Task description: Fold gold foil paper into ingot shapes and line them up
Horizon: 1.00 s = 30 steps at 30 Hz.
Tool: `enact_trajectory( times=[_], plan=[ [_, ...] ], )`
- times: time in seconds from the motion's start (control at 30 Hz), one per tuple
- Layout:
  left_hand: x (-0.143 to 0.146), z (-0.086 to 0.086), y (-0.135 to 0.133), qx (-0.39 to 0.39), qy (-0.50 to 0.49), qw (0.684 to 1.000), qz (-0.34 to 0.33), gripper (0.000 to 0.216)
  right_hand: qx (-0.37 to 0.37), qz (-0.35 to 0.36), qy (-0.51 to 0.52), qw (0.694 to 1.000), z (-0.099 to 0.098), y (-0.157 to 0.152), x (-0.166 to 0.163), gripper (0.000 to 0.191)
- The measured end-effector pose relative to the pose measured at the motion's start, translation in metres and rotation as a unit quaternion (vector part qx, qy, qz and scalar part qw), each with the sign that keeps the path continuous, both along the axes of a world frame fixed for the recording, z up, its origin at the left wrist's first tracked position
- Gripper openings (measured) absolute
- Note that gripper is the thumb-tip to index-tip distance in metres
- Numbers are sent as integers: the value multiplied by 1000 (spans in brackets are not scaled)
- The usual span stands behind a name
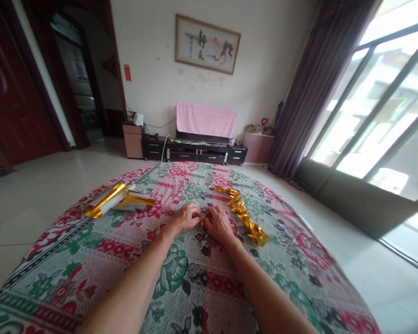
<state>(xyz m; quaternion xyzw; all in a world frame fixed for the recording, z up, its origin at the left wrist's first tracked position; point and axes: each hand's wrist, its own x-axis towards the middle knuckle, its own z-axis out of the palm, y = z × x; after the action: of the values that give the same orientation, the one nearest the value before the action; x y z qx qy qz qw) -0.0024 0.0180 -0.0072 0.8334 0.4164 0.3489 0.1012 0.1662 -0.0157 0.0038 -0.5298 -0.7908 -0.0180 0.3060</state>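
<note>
My left hand point(187, 217) and my right hand point(218, 222) meet over the middle of the cloth-covered table, fingers pinched. Between them a small piece of gold foil paper point(202, 222) shows, mostly covered by the fingers, so its shape is hard to make out. To the right of my right hand, a slanting row of several folded gold foil pieces point(244, 216) lies on the cloth. Off to the left of my left hand rest gold and white foil sheets point(107, 198), curled, with another pile of sheets point(136, 202) beside them.
A patterned red, green and grey tablecloth point(125, 278) covers the round table. Beyond it stand a low black TV cabinet point(184, 155) and a TV under a pink cloth point(206, 118). A purple curtain point(309, 88) hangs by the windows at right; a red door point(17, 93) is at left.
</note>
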Motion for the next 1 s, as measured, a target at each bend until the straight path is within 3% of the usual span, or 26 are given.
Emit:
enact_trajectory(
  times=[0.53,0.7,0.83,1.0],
  plan=[
    [2,9,-10,-24,-3,1000,15,6,-11,25,66,997,1,0,2,20],
    [2,10,-10,-37,-11,999,11,7,-1,90,119,989,7,-1,11,24],
    [2,9,-9,-34,-19,999,11,5,-54,187,80,978,13,-3,18,26],
    [3,10,-10,-22,-13,1000,14,5,-91,220,59,969,14,0,24,26]
  ],
)
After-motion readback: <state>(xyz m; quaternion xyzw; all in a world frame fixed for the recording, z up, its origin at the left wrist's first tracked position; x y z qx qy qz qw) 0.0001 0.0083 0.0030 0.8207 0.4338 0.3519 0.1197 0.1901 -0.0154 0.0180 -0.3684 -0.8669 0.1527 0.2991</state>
